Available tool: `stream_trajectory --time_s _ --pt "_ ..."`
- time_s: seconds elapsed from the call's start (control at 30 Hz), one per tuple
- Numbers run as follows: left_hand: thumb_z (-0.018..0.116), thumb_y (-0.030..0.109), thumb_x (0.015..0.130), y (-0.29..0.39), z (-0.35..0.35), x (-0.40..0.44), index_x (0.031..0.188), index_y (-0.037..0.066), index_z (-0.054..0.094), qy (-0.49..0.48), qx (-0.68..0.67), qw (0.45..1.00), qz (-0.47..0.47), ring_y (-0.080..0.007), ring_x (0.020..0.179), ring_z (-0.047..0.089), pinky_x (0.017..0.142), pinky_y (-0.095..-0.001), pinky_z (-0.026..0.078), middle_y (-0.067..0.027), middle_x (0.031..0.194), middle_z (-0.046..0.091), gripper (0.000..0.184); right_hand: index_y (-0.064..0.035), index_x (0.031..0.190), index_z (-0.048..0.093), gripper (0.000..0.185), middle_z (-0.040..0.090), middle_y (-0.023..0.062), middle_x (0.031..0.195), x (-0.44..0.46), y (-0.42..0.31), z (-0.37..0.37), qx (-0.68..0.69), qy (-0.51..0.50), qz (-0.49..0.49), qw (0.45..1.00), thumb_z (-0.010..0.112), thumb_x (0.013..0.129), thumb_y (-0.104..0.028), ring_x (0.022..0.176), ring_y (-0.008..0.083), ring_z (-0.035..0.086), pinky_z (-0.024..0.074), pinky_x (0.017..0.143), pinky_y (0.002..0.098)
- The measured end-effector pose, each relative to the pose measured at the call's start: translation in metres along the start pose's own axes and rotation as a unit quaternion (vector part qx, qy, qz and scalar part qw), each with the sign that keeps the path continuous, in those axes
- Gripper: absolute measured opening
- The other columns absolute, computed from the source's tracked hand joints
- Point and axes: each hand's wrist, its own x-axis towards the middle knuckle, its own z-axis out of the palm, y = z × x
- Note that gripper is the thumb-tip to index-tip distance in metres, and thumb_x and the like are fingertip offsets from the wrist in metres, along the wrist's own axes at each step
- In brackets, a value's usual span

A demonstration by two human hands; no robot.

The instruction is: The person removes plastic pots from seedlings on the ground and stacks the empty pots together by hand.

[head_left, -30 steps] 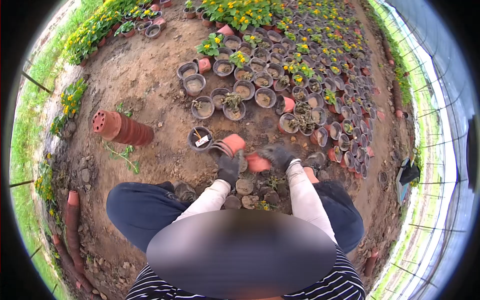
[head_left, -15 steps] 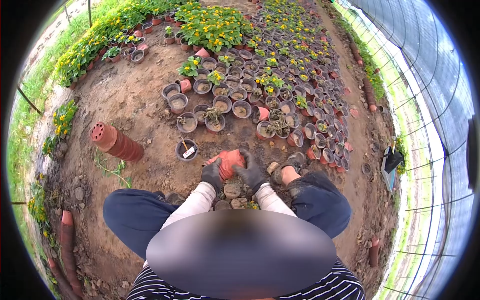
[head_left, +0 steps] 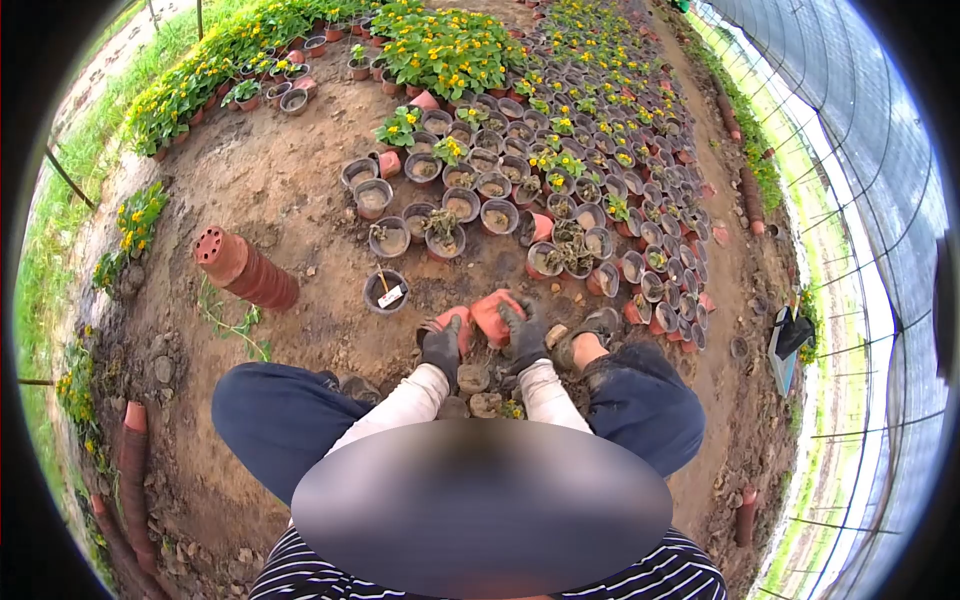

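Low in front of my lap, my left hand [head_left: 440, 350], in a dark glove, is closed around a terracotta-coloured plastic flower pot [head_left: 463, 325]. Beside it my right hand [head_left: 525, 336], gloved too, grips a second reddish flower pot [head_left: 490, 316], which is tilted. The two pots are close together; whether they touch is hard to see. Round clods of soil [head_left: 473, 378] lie on the ground beneath my hands. Just beyond my left hand stands a dark-rimmed pot [head_left: 385, 292] with a white label and a stick in it.
A leaning stack of nested pots [head_left: 258, 278] stands at left. Many soil-filled pots [head_left: 498, 215] spread ahead and to the right, with yellow-flowered plants [head_left: 450, 55] behind. My shoe [head_left: 598, 325] is right of my hands. Netting [head_left: 870, 130] runs along the right.
Both hands were together on the reddish pots; now they are slightly apart, each with its own pot. The whole view has shifted a little.
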Motion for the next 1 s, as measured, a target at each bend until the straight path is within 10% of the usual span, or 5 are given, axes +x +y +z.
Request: stream_trajectory --time_s 0.17,0.43,0.63,0.87,1.0 --pt "0.066 0.028 0.082 0.039 0.006 -0.023 0.132 -0.001 0.037 0.081 0.041 0.996 0.02 -0.018 0.107 0.05 0.087 -0.0321 0.042 -0.0114 0.126 0.05 0.064 -0.0075 0.095 0.061 0.036 0.053 0.0157 0.104 0.008 -0.015 -0.018 -0.363 -0.016 -0.187 0.913 0.072 0.061 -0.012 0.098 0.0332 0.052 0.0443 0.081 0.0404" --pt "0.059 0.043 0.086 0.007 -0.003 0.011 0.116 0.007 0.049 -0.132 -0.005 0.985 -0.113 -0.0146 0.083 0.054 0.068 -0.0305 0.044 -0.0016 0.096 0.056 0.048 -0.0041 0.114 0.052 0.043 0.053 0.0084 0.115 0.016 -0.025 0.013 0.063 -0.074 0.011 0.995 0.069 0.075 -0.01 0.102 0.0245 0.054 0.0444 0.087 0.0363" --pt "0.055 0.031 0.09 -0.004 -0.016 0.028 0.126 0.007 0.044 -0.269 -0.333 0.877 -0.219 -0.0214 0.106 0.054 0.089 -0.0338 0.047 -0.0081 0.123 0.052 0.045 -0.0063 0.131 0.037 0.055 0.049 0.0064 0.124 -0.007 -0.005 0.023 0.479 -0.169 0.244 0.826 0.064 0.084 -0.016 0.11 0.0215 0.051 0.0436 0.093 0.0351" --pt "0.06 0.022 0.086 0.024 -0.007 0.009 0.117 0.002 0.051 -0.026 -0.235 0.961 -0.143 -0.0248 0.094 0.059 0.08 -0.0382 0.05 -0.0118 0.11 0.058 0.038 -0.0064 0.121 0.048 0.039 0.053 0.0111 0.123 -0.028 0.086 0.062 -0.024 -0.259 0.208 0.943 0.052 0.09 -0.03 0.106 0.0242 0.054 0.0443 0.089 0.0365" --pt "0.062 0.02 0.086 0.01 0.002 0.006 0.116 -0.001 0.052 0.086 -0.052 0.995 -0.027 -0.0204 0.089 0.057 0.082 -0.033 0.045 -0.0129 0.107 0.059 0.039 -0.0061 0.113 0.056 0.036 0.049 0.0186 0.127 0.044 0.06 0.053 -0.414 -0.286 0.012 0.864 0.055 0.086 -0.029 0.11 0.034 0.051 0.0423 0.091 0.0396"
